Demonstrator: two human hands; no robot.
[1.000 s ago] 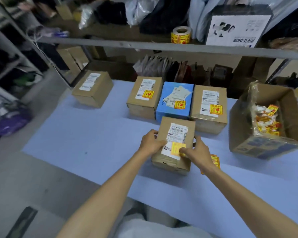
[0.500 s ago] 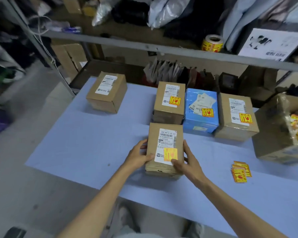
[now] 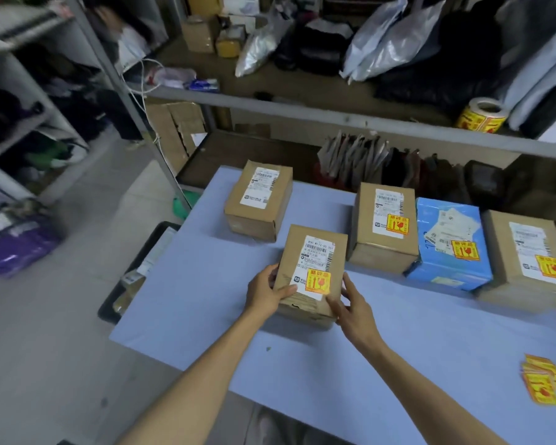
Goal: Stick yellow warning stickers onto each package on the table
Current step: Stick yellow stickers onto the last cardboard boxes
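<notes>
A brown cardboard package point(image 3: 312, 252) with a yellow warning sticker point(image 3: 318, 280) on its label sits on the blue table point(image 3: 206, 300). My left hand point(image 3: 265, 292) grips its left side, thumb on top. My right hand point(image 3: 350, 305) holds its right near corner. Behind it to the left, another brown package point(image 3: 259, 200) carries a white label and no yellow sticker. To the right stand a brown package point(image 3: 384, 229), a blue package point(image 3: 450, 245) and a further brown package point(image 3: 527, 258), each with a yellow sticker. Loose yellow stickers point(image 3: 543, 382) lie at the right.
A metal shelf rail point(image 3: 334, 118) runs behind the table, with a roll of yellow stickers point(image 3: 482, 115) on it among bags and boxes. A black tray point(image 3: 142, 268) lies on the floor left of the table. Shelving stands at the far left.
The view has swung left, so the open box of stickers has left the frame. Both hands have slid the held package away from me and to the left, nearer the unstickered package.
</notes>
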